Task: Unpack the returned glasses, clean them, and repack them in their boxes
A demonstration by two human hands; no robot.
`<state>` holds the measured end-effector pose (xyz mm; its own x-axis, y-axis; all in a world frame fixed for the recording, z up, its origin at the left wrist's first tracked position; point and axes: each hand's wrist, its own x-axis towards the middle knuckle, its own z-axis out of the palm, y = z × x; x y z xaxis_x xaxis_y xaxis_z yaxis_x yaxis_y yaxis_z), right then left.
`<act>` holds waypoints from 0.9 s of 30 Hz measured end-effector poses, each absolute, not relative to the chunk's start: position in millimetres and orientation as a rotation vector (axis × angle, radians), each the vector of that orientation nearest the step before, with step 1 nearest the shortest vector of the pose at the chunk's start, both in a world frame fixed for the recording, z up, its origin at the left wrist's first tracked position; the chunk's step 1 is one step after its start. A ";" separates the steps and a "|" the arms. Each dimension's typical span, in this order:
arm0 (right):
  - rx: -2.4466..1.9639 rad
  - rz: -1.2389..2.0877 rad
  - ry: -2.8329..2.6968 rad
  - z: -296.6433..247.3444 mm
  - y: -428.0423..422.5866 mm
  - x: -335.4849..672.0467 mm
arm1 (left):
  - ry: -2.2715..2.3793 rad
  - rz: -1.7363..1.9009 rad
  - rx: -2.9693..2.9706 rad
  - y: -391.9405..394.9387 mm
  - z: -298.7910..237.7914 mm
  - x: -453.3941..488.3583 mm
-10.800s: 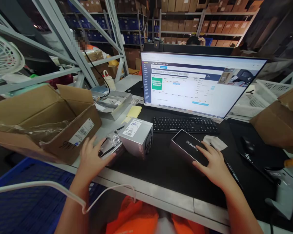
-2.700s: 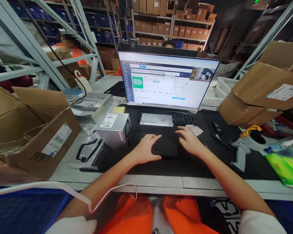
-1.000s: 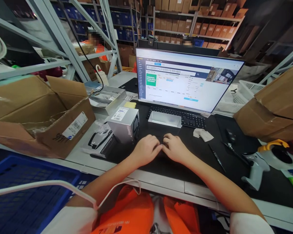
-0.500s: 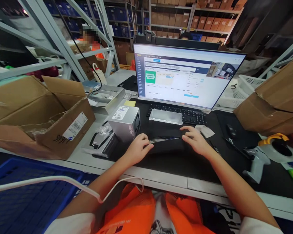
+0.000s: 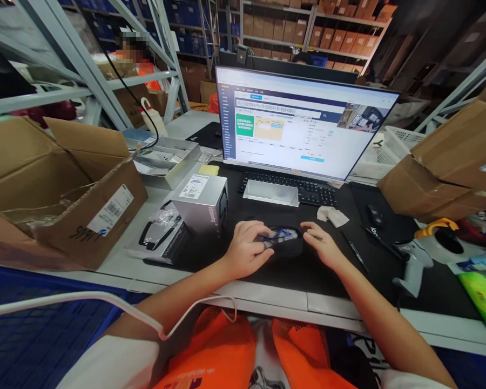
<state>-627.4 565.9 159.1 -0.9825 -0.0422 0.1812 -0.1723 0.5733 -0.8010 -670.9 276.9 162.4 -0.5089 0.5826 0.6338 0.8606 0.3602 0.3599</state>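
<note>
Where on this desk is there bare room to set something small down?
The black mat has bare patches between the pen and the scanner, between the scanner and the green packet, and between the dark case and the desk's near edge. It's crowded left of the left hand, with the silver box, flat box and open carton.

Blurred contents (image 5: pixel 284 236) inside dark case (image 5: pixel 288 250)

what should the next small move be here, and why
I'd probably steady the black case at its right end with the right hand: the case looks open with the clear and blue contents showing, the left hand is at its left end, and the right hand is open close by. Whether the right fingertips already touch it is unclear.
</note>
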 end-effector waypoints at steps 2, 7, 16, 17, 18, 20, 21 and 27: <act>0.204 1.299 -2.738 152.0 573.6 -623.3 | -2.284 -0.974 -1.236 282.2 159.5 -671.3; 0.227 0.862 -2.806 162.6 570.0 -612.2 | -2.445 -1.066 -1.045 299.9 153.3 -675.8; 0.695 0.524 -2.706 185.7 533.9 -598.6 | -2.770 -1.054 -1.102 290.0 151.3 -675.0; 0.665 0.472 -2.744 187.0 531.7 -597.8 | -2.808 -1.083 -1.116 289.2 150.7 -676.6; 0.616 0.411 -2.781 188.3 529.6 -596.9 | -2.838 -1.110 -1.126 288.8 150.0 -678.1; 0.495 0.272 -2.835 190.2 524.9 -595.5 | -2.878 -1.151 -1.135 288.6 148.2 -680.2; 0.441 0.206 -2.853 190.3 522.0 -595.1 | -2.889 -1.161 -1.136 288.7 147.3 -680.5; 0.340 0.166 -2.914 179.4 509.4 -601.1 | -2.846 -1.212 -1.092 288.7 142.0 -674.5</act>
